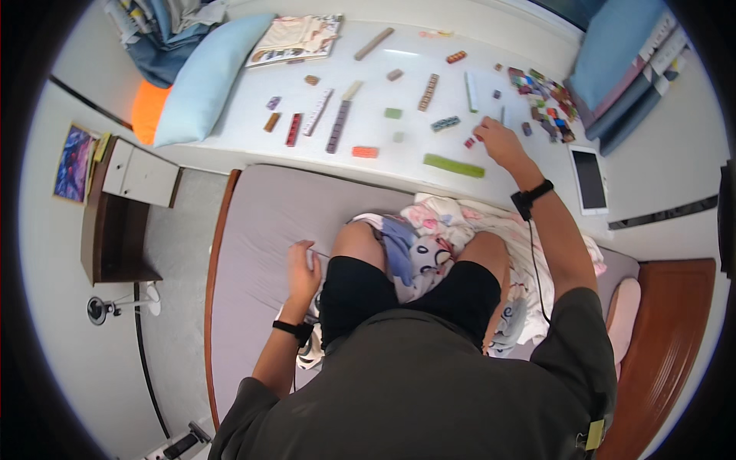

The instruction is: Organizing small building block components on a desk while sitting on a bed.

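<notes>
My right hand reaches over the white ledge with its fingertips pinched on a small dark red block. Close to it lies another small red block. A green strip of blocks is nearer to me, and a teal patterned row of blocks lies to the left of the fingers. A pale blue-green bar is just beyond. My left hand hovers by my left thigh above the grey bed sheet, fingers apart and holding nothing.
A heap of mixed coloured blocks sits at the ledge's right, beside a white tablet. Several rows, such as a purple one and a red one, lie leftward. A light blue pillow leans at the left end.
</notes>
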Motion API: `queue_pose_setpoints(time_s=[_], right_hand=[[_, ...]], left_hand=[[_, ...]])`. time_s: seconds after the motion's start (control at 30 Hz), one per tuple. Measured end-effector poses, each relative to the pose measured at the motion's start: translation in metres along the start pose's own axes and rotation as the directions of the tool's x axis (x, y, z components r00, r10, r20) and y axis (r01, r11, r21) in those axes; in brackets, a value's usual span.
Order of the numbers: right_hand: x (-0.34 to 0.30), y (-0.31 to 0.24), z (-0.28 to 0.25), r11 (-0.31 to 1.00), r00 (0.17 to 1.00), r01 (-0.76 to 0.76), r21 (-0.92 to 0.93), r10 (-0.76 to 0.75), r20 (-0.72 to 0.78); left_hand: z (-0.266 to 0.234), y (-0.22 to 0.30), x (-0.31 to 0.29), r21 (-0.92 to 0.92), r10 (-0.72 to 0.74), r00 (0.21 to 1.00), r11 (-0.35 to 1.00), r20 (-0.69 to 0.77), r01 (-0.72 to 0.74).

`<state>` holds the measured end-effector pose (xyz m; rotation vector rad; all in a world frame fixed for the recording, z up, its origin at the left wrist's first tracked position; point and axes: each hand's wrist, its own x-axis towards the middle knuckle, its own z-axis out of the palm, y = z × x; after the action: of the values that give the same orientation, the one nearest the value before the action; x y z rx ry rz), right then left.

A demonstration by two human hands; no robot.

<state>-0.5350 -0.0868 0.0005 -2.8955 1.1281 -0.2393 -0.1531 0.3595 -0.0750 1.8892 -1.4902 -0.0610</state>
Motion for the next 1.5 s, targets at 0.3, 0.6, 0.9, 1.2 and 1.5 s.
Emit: queue_pose_setpoints(time_s=[0.3,0.6,0.9,1.2,1.5], right_hand=[[0.014,-0.006,0.004,0.989,0.989,0.107,0.102,-0.116,0.092],[0.015,0.008,0.017,0.93,0.997,0.02,0.366,-0.047,0.067],[0.015,-0.01,-0.001,0.523,0.973,-0.215,0.825,0.185,0.137],[-0.018,-0.159,-0.078,-0.11,0.982,-0.188,0.976,0.011,0.19],[-0.046,-0.218,-0.086,-0.104,0.999,-0.025,0.994,-0.037,0.021]], left_hand=[[0.008,0.018,-0.006,0.079,-0.012,0.998,0.997,0.057,0.007],[0.012,0.02,0.013,0.047,0.035,0.997,0.998,0.068,-0.039],[0.009,0.047,0.041,0.016,0.102,0.994,0.995,0.045,-0.103],[0.018,0.171,0.161,-0.744,0.028,0.996,0.666,0.088,0.047],[-0.002,0.183,0.147,-0.87,-0.069,0.981,0.453,0.182,0.193]])
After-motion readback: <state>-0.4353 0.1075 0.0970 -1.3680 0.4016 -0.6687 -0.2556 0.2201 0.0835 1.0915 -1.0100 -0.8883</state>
